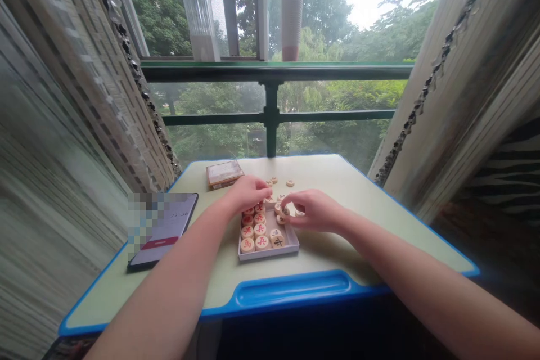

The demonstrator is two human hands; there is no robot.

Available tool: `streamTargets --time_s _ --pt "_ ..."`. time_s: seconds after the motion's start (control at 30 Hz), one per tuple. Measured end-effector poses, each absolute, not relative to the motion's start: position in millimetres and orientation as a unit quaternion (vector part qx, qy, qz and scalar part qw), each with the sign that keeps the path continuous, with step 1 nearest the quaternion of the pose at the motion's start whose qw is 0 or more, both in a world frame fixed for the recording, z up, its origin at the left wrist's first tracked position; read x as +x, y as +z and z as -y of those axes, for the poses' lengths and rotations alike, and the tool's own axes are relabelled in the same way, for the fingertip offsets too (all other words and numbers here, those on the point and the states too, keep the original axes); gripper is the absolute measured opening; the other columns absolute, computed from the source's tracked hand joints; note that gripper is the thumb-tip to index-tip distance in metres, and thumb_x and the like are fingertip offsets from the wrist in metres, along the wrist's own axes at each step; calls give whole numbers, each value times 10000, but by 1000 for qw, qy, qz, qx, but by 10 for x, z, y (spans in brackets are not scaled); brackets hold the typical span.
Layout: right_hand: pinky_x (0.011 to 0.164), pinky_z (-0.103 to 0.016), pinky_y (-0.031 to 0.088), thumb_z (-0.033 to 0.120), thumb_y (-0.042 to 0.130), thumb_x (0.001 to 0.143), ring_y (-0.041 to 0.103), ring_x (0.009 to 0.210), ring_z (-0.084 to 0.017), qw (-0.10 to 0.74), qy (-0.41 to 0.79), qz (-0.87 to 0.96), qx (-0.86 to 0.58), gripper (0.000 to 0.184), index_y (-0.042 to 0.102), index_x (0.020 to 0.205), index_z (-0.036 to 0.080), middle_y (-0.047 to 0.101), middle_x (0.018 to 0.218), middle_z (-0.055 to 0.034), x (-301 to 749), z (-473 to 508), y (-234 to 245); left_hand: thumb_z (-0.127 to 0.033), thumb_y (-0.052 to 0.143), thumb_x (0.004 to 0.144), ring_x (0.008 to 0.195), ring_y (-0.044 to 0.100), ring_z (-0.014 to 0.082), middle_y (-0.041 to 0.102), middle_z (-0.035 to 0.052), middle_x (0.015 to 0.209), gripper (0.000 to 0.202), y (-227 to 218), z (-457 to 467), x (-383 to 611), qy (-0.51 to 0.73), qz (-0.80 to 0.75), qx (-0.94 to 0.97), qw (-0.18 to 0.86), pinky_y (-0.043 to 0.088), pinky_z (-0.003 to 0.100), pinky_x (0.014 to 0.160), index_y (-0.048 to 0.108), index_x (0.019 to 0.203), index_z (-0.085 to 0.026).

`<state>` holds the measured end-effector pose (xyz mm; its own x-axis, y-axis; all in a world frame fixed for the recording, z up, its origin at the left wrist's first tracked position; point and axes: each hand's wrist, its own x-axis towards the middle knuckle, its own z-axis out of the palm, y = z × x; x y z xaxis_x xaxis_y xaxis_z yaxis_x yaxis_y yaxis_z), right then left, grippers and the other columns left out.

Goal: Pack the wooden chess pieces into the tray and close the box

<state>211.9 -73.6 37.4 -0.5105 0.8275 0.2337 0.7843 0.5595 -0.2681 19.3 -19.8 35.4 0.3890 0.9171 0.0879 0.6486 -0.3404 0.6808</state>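
The person is sitting at a small table [371,197] by a window and is working with both hands over a shallow box [269,252] of round wooden chess pieces. The packed pieces [255,230] are lying flat in rows in the near part of the box, with their red or dark characters facing up. The left hand [247,191] is resting over the far end of the box with the fingers curled down; I cannot tell whether its grip is holding anything, because the fingers are hiding it. The right hand [315,210] is reaching in from the right, and its grip is nearly closed, thumb and forefinger pinching one piece [285,212] just above the far right part of the box. Some loose pieces [290,183] are lying on the table behind the hands, apart from the box. In my judgement the step in hand is the placing of this piece into a free place beside the rows. The next move is asking for a flat, gentle lowering so that the neighbours are not being pushed. A phone [169,228] is lying at the left, and a lid [224,173] is lying behind it.
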Motion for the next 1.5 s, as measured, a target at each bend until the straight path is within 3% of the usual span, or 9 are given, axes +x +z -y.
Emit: streamTargets --time_s 0.27,0.73,1.07,1.5 --pt "529 -216 292 293 610 685 432 518 -90 164 65 862 -475 297 703 966 263 590 595 16 2095 749 375 -408 526 664 522 464 120 558 -8 533 315 316 174 192 222 -504 786 279 317 231 494 688 686 -139" --pt "506 -207 263 312 616 708 414 506 -79 145 63 877 -454 158 707 810 234 580 599 14 2109 743 407 -350 644 601 730 602 170 684 33 813 316 375 189 132 160 -443 810 349 434 242 628 695 861 -179" --pt "502 -207 253 321 603 726 392 483 -77 135 52 875 -463 145 699 795 238 550 553 26 2101 763 430 -403 652 596 606 519 128 608 1 667 330 392 245 207 159 -444 835 282 372 225 539 717 836 -186" --pt "492 -207 248 341 605 730 395 479 -76 160 60 874 -455 161 695 749 209 542 527 25 2123 753 410 -431 669 578 605 524 128 607 6 693 401 409 272 214 168 -449 827 293 389 227 545 702 892 -185"
